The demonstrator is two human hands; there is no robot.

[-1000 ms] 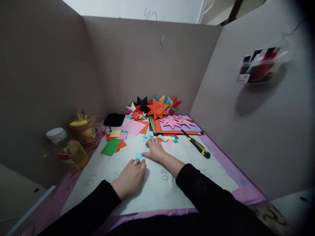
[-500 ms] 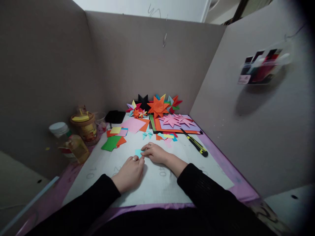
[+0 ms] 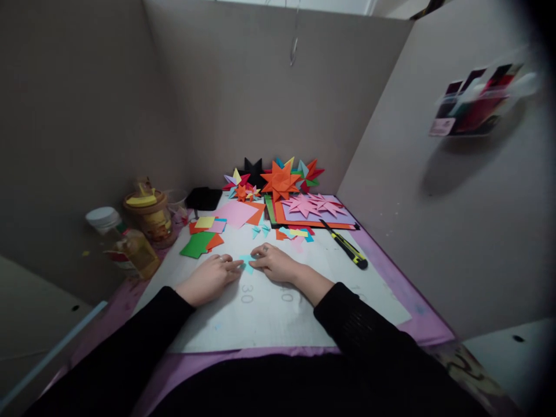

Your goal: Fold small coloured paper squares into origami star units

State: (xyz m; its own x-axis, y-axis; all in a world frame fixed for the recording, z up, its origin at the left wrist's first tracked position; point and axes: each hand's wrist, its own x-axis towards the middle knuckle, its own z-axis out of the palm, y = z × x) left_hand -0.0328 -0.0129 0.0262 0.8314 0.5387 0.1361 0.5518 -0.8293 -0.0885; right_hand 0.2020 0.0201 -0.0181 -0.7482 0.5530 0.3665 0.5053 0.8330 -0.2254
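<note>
A small light blue piece of paper lies on the white mat between my two hands. My right hand is over its right side, with fingertips pinched down on it. From the left, my left hand reaches toward it with the index finger stretched out, the tip at the paper's edge. Its other fingers are loosely bent and hold nothing that I can see. Just beyond, two small folded light blue pieces rest on the mat.
Colored paper squares lie at the left. Small paper scraps and a yellow-black utility knife are at the right. Folded paper stars stand at the back wall. A bottle and a brown jar stand left.
My left hand has drawn left and loosened, its index finger now stretched out. More of the light blue paper shows. My right hand stays on it. The view has tilted slightly down.
</note>
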